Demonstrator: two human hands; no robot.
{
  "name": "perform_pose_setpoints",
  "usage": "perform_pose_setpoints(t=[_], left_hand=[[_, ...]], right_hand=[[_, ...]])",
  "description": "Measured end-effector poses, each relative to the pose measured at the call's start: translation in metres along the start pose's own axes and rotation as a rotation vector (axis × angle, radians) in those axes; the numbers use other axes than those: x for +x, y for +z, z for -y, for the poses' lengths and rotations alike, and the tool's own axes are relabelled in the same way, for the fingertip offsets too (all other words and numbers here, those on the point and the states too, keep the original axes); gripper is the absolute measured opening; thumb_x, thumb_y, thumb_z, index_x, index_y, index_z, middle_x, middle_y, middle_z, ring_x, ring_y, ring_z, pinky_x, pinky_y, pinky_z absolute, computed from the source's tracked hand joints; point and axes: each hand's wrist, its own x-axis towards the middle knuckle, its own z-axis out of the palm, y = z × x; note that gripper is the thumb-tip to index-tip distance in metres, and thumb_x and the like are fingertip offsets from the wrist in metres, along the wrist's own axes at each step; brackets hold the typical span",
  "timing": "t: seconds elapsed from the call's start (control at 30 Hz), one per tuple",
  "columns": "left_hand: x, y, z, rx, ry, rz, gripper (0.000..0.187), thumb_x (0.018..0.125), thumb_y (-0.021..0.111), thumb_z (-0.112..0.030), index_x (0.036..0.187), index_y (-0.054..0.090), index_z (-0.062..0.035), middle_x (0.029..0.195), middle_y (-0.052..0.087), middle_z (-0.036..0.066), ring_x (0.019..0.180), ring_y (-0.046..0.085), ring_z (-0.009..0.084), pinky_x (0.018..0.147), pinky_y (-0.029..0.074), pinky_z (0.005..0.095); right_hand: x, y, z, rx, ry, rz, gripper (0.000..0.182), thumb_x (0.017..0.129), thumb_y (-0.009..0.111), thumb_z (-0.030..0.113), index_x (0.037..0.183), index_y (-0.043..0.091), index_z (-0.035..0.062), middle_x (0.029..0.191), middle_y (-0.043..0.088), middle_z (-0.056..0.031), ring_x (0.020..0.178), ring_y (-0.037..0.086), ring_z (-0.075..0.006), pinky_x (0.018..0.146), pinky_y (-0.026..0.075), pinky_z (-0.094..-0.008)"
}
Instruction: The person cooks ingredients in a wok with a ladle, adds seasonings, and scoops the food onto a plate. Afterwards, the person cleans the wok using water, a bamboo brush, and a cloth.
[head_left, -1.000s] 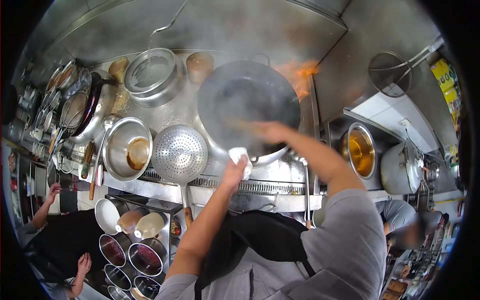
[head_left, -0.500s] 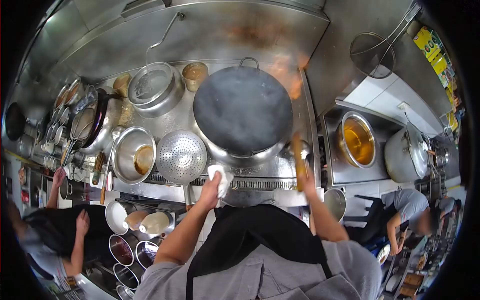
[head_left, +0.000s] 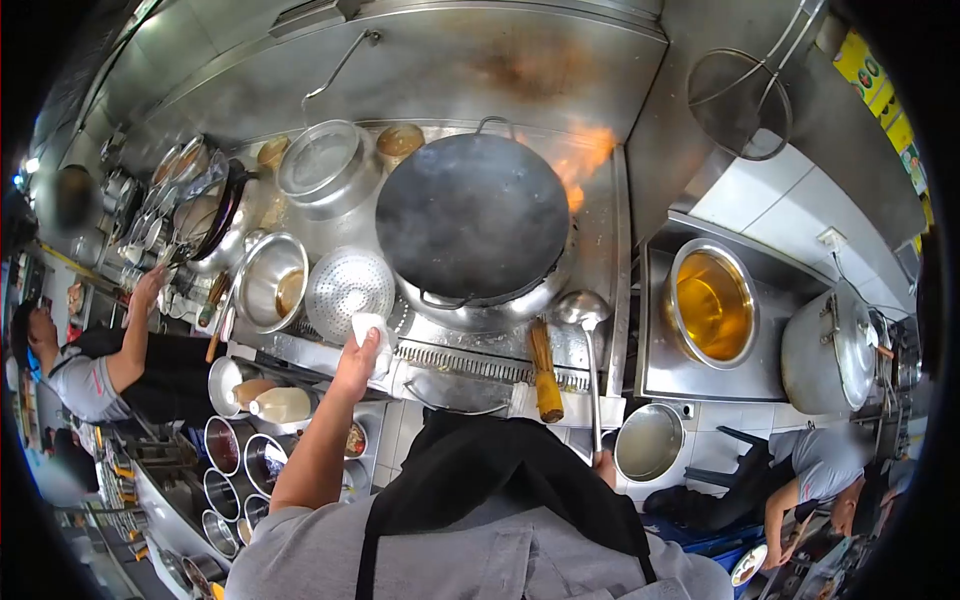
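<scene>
A folded white cloth is gripped in my left hand, close to the perforated strainer on the stove. My right hand is closed at the lower end of a metal ladle; only part of this hand shows beside my apron. The ladle's bowl rests on the stove top. A bamboo wok brush with a yellow handle lies left of the ladle, across the front edge. A dark wok sits on the burner, smoking, with flame at its back right.
A steel bowl stands left of the strainer. On the right are a bowl of amber liquid and a large lidded pot. One person works at left, another at lower right.
My right hand has let go of the brush, now lying on the stove edge, and closed on the ladle's handle. The view has shifted; my left hand still grips the cloth.
</scene>
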Motion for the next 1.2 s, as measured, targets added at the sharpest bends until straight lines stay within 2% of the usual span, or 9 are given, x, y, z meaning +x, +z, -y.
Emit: perform_pose_setpoints(t=[0.13,0.27,0.47,0.67,0.83,0.9,1.0,1.03,1.2], left_hand=[[-0.053,-0.041,0.001,0.227,0.022,-0.108,0.045,0.1,0.053,-0.04,0.123,0.057,-0.0004,0.106,0.062,0.004,0.096,0.055,0.0134,0.085,0.045,0.0301],[-0.094,-0.105,0.026,0.129,-0.072,-0.234,0.041,0.101,0.052,-0.039,0.115,0.06,-0.0015,0.095,0.062,0.002,0.083,0.055,0.0107,0.073,0.046,0.029],[-0.117,-0.156,0.054,0.102,-0.014,-0.341,0.035,0.101,0.051,-0.037,0.107,0.06,-0.0036,0.09,0.059,0.002,0.081,0.053,0.0124,0.072,0.046,0.0305],[-0.163,-0.205,0.05,0.167,-0.006,-0.292,0.035,0.099,0.057,-0.032,0.115,0.056,-0.0017,0.098,0.061,0.002,0.089,0.053,0.0143,0.081,0.046,0.0315],[-0.201,-0.222,0.054,0.0,-0.089,-0.398,0.032,0.098,0.059,-0.025,0.12,0.055,-0.0018,0.095,0.06,0.001,0.085,0.053,0.0115,0.076,0.046,0.0294],[-0.209,-0.229,0.057,0.014,-0.097,-0.394,0.032,0.098,0.059,-0.025,0.12,0.055,-0.0021,0.095,0.059,0.001,0.085,0.053,0.0112,0.075,0.046,0.0289],[-0.207,-0.223,0.052,-0.071,-0.093,-0.384,0.031,0.098,0.059,-0.025,0.12,0.056,-0.0029,0.095,0.059,0.0,0.085,0.052,0.0112,0.076,0.046,0.0292],[-0.202,-0.221,0.05,-0.041,-0.052,-0.347,0.032,0.098,0.06,-0.026,0.12,0.056,-0.0031,0.097,0.06,0.001,0.087,0.053,0.0117,0.077,0.046,0.0297],[-0.169,-0.214,0.024,0.139,-0.019,-0.128,0.038,0.097,0.061,-0.031,0.122,0.058,-0.0028,0.104,0.065,0.005,0.094,0.059,0.0157,0.085,0.048,0.0335]], right_hand=[[0.001,-0.031,0.011,0.408,-0.203,-0.005,0.019,0.088,0.061,0.015,0.084,0.047,0.0036,0.063,0.042,-0.0062,0.06,0.048,-0.0221,0.056,0.042,-0.0396],[-0.003,-0.095,0.118,0.436,-0.338,0.149,0.015,0.086,0.061,0.011,0.093,0.048,0.0044,0.065,0.052,-0.0062,0.056,0.056,-0.0157,0.05,0.045,-0.0328],[0.053,-0.068,0.429,0.621,-0.771,0.324,0.073,0.091,0.057,0.001,0.152,0.023,0.02,0.08,0.052,-0.0025,0.056,0.054,-0.0131,0.045,0.045,-0.0294],[0.039,0.03,0.707,1.045,-0.611,0.953,0.085,0.086,0.056,-0.004,0.156,0.016,0.0213,0.076,0.052,-0.0032,0.053,0.05,-0.013,0.041,0.042,-0.03],[-0.003,0.113,0.82,0.303,-0.758,0.443,0.094,0.082,0.054,-0.005,0.158,0.006,0.0218,0.077,0.053,-0.0089,0.055,0.052,-0.0174,0.041,0.043,-0.0328],[-0.012,0.127,0.848,0.745,-0.58,0.701,0.051,0.081,0.054,0.0,0.131,0.046,0.0071,0.068,0.049,-0.0079,0.052,0.052,-0.0171,0.043,0.045,-0.0304],[0.011,0.106,0.873,1.511,0.077,1.433,0.008,0.082,0.053,0.0,0.089,0.05,0.0006,0.067,0.048,-0.0073,0.053,0.051,-0.0164,0.045,0.046,-0.0282],[0.007,0.099,0.869,1.586,-0.018,1.521,0.016,0.082,0.051,-0.001,0.07,0.042,0.005,0.066,0.047,-0.0066,0.053,0.05,-0.015,0.048,0.047,-0.0258],[-0.001,0.052,0.826,1.776,0.003,1.596,0.011,0.085,0.053,0.0,0.078,0.044,0.0001,0.071,0.047,-0.0054,0.057,0.051,-0.013,0.051,0.047,-0.0236]])
